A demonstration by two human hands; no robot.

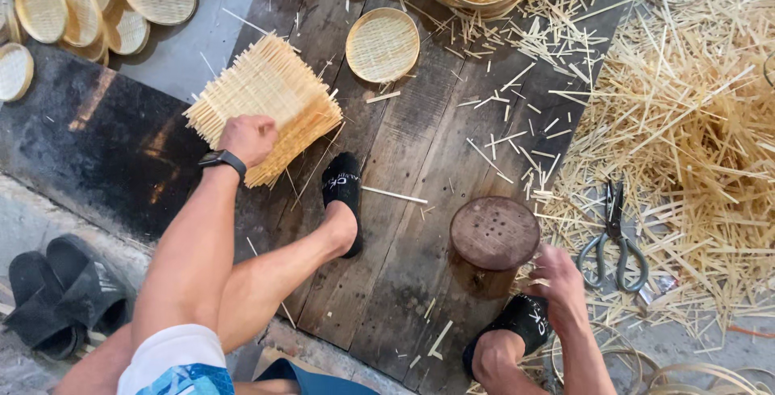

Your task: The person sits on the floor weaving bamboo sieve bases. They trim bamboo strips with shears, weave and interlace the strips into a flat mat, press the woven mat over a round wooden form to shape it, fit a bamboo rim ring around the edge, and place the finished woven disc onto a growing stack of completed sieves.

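The left hand (249, 138) was closed on the near edge of a stack of woven mats (265, 106) at the boards' (412, 153) left edge. The right hand (557, 280) hung open, holding nothing, beside a round block (494, 234) near the boards' right edge, with shears (613, 238) just beyond it.

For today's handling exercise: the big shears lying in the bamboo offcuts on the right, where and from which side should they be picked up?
Grip the shears by the two looped handles, which point toward the person and lie nearest the right hand. Come from above on the near side; the closed blades point away, into the bamboo strips.
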